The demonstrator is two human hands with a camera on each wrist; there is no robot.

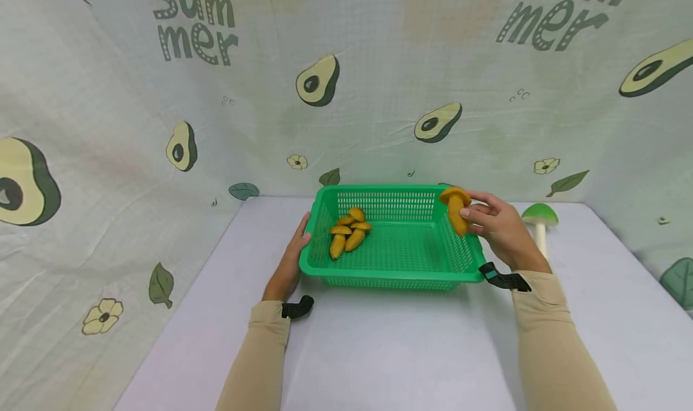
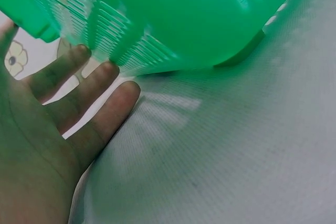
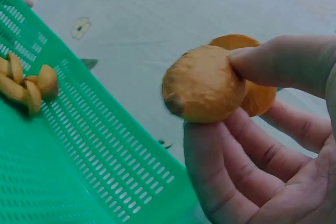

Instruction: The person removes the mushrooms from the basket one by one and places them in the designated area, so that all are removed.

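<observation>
A green slotted plastic basket (image 1: 390, 274) stands on the table, with several orange-brown toy mushrooms (image 1: 337, 247) grouped in its left part. Over the basket's right side my right hand (image 1: 500, 227) pinches another orange-brown mushroom (image 1: 456, 212), cap up, stem pointing down. In the right wrist view, thumb and fingers close on that mushroom (image 3: 205, 85), its rounded stem end facing the camera. My left hand (image 1: 292, 257) lies along the basket's left side. Its fingers (image 2: 113, 108) are extended, the tips right at the slotted wall in the left wrist view.
Behind my right wrist, a green-capped mushroom with a white stem (image 1: 540, 218) lies on the white table (image 1: 400, 351). A cloth printed with avocados, leaves and flowers (image 1: 368, 140) hangs behind the table and along the sides.
</observation>
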